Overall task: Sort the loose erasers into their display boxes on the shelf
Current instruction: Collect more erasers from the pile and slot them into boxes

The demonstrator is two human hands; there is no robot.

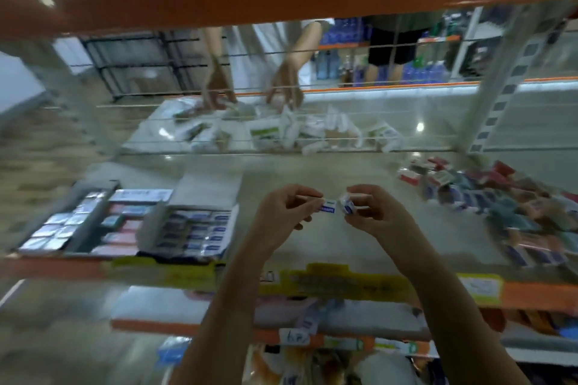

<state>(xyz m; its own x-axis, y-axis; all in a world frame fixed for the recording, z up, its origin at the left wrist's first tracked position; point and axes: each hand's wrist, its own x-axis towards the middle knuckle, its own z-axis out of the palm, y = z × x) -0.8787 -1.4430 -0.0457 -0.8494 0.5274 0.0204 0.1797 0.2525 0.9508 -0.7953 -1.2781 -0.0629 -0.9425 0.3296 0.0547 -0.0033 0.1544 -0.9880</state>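
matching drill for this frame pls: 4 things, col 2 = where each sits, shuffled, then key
Things
1. left hand
2. right hand
3. display boxes
4. loose eraser pile

Places or states
A. at the right end of the shelf, heaped and unsorted
B. at the left end of the shelf, open, with rows of erasers inside
C. pinches a flat blue-and-white eraser over the middle of the shelf
D. holds a small wrapped eraser, just right of the other one

Pairs: 1-C, 2-D, 3-B, 4-A
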